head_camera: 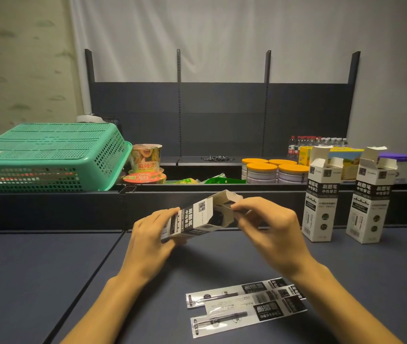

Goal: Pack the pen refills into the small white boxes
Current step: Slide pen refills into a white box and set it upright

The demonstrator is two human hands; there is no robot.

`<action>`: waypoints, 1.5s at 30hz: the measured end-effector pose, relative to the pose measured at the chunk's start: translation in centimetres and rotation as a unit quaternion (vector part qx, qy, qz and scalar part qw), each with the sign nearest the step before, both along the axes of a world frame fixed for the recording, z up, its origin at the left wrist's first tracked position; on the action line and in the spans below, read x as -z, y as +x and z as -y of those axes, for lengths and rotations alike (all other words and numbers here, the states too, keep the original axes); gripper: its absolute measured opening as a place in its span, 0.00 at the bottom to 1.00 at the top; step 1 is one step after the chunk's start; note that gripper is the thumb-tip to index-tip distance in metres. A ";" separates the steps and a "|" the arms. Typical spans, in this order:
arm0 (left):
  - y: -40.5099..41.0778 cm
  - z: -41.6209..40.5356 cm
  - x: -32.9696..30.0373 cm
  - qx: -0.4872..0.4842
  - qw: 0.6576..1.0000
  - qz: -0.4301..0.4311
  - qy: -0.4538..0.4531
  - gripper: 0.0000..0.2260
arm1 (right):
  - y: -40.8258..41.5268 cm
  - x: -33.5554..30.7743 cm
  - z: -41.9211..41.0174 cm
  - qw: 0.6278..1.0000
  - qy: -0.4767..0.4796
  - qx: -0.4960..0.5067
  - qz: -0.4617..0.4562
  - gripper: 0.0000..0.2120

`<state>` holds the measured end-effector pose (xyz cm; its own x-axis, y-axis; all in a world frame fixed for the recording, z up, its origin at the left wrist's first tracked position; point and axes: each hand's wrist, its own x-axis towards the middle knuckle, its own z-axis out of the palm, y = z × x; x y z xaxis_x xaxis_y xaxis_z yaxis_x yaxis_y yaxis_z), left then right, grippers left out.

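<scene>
My left hand (151, 242) grips a small white and black box (197, 218), tilted on its side above the dark table with its open end to the right. My right hand (269, 227) pinches a flap at that open end. Dark contents show inside the box. Three pen refills in clear printed sleeves (246, 305) lie flat on the table in front of me, below my right wrist. Two more white boxes (320, 194) (371, 198) stand upright at the right with their top flaps open.
A green plastic basket (46, 155) lies upside down at the back left. Behind the table's raised edge are instant noodle cups (145, 157), orange-lidded tins (273, 172), snack packets, a yellow carton and water bottles (304, 144). A dark shelf frame stands behind.
</scene>
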<state>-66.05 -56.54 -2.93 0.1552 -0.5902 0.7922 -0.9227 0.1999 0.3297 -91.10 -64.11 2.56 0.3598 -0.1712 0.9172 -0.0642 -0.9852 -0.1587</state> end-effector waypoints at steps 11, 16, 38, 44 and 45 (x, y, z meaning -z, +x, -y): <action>-0.2 0.1 0.1 0.008 1.000 0.023 0.015 0.27 | 0.3 1.0 0.7 0.997 0.000 0.032 -0.077 0.11; -0.1 0.2 0.1 0.007 0.999 0.033 0.012 0.27 | 0.4 0.7 0.4 0.995 -0.049 0.066 -0.048 0.08; -0.2 0.1 -0.1 -0.009 1.000 0.021 0.001 0.27 | 0.4 0.6 0.4 0.995 -0.012 0.053 -0.089 0.11; 0.1 0.0 0.0 -0.021 1.000 -0.004 -0.015 0.27 | -0.4 -0.5 0.4 0.996 0.058 0.028 -0.058 0.06; 0.2 0.0 0.0 -0.020 1.000 -0.008 -0.015 0.27 | -0.8 -0.8 0.5 0.990 0.112 0.021 -0.082 0.06</action>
